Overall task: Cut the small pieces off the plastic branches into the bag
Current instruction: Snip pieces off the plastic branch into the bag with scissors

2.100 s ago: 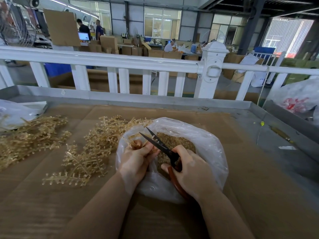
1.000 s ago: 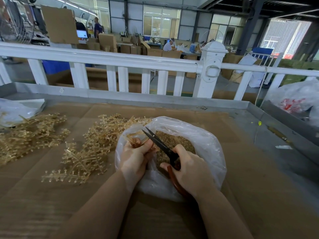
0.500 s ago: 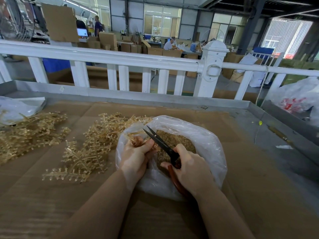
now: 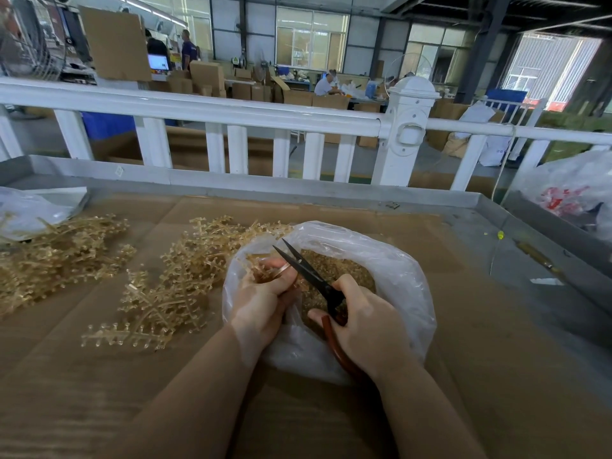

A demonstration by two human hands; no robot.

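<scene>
Over the open mouth of the clear plastic bag [image 4: 390, 260], the left hand [image 4: 265, 303] has its fingers curled tight around a small piece of golden plastic branch [image 4: 261, 270], thumb pressed on top. The right hand [image 4: 364, 319] grips the red handles of the scissors [image 4: 308, 270], fingers wrapped through and around them; the dark blades stand slightly parted, their tips pointing up and left just above the held branch. The bag sits near the middle of the cardboard-covered table [image 4: 463, 359] and holds a mound of small golden cut pieces [image 4: 334, 263]. A heap of uncut branches [image 4: 172, 279] lies touching the bag's left side, and a second heap [image 4: 53, 256] lies toward the table's left edge beside another plastic bag [image 4: 29, 210]. A white railing [image 4: 231, 114] runs along the far edge, with a raised grey rim below it. Beyond it, a warehouse with cardboard boxes [image 4: 205, 77] and people at work.
</scene>
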